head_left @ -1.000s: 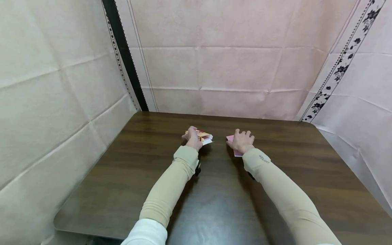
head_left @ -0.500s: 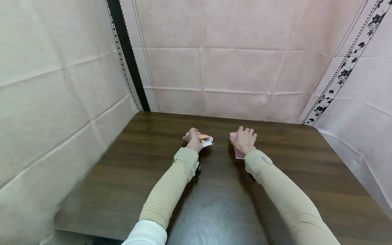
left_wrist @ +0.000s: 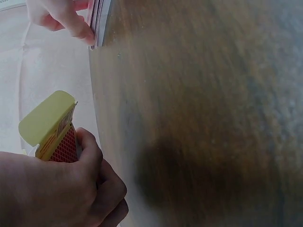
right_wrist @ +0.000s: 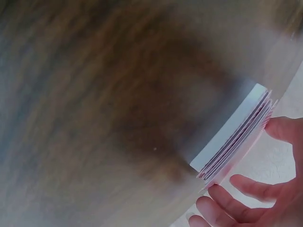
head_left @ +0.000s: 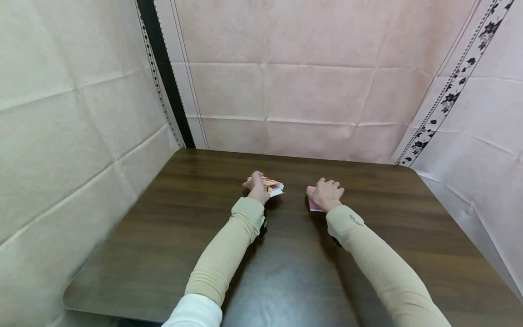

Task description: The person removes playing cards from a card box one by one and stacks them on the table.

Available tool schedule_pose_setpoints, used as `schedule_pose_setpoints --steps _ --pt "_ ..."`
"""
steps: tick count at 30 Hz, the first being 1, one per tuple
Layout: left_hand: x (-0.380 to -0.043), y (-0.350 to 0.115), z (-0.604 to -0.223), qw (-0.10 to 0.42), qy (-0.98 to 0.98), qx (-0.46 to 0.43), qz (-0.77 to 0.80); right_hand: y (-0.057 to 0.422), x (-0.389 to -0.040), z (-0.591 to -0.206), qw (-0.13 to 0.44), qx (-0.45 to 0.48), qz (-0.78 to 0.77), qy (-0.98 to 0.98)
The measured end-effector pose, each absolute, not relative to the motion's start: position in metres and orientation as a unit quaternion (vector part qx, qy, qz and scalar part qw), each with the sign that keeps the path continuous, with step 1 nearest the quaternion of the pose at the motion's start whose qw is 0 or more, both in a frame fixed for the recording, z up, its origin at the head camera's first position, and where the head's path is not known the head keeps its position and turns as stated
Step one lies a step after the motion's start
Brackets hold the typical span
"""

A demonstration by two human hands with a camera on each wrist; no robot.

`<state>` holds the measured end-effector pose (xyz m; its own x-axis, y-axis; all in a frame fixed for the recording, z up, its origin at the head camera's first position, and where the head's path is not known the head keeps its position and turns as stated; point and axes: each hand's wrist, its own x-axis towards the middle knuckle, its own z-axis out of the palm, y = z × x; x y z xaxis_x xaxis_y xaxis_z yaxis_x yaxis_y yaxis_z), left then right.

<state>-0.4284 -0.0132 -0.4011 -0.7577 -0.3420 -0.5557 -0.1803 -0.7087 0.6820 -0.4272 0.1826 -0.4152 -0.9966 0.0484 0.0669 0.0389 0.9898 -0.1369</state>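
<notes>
My left hand (head_left: 256, 187) grips a small playing-card box (head_left: 274, 185), red and yellow, above the table. Its end flap (left_wrist: 47, 119) stands open, and a red patterned side (left_wrist: 65, 147) shows beside the fingers in the left wrist view. To the right, my right hand (head_left: 325, 194) holds a deck of playing cards (right_wrist: 233, 136) with pink backs, thumb at one end and fingertips along the other. The deck's layered edges are slightly uneven, with a white face toward the tabletop. From the head view, the palm covers much of the deck.
Both hands are over the far half of a dark brown wooden table (head_left: 163, 254) with rounded corners. Pale creased cloth (head_left: 310, 81) hangs behind it and along the sides, with a flowered border (head_left: 449, 97) at right.
My right hand has shifted slightly right with the deck, and its fingers now look more bent over it. The left hand and card box stay nearly still; the head view has swayed a little.
</notes>
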Motion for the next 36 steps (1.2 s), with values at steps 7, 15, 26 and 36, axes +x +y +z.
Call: schedule_pose_setpoints --steps 7,15,26,36 --pt "-0.429 -0.013 -0.402 0.050 -0.377 0.345 -0.858 0.182 -0.426 -0.417 0.025 -0.025 0.062 -0.997" --pt "-0.428 -0.010 -0.401 0.034 -0.366 0.336 -0.867 0.177 -0.418 -0.407 0.106 0.054 0.087 -0.989" --pt "-0.425 -0.004 -0.401 0.035 -0.347 0.305 -0.886 0.129 -0.397 -0.393 0.131 0.316 0.183 -0.922" --pt "-0.423 -0.003 -0.401 0.022 -0.352 0.264 -0.897 0.122 -0.396 -0.398 0.080 0.315 0.105 -0.940"
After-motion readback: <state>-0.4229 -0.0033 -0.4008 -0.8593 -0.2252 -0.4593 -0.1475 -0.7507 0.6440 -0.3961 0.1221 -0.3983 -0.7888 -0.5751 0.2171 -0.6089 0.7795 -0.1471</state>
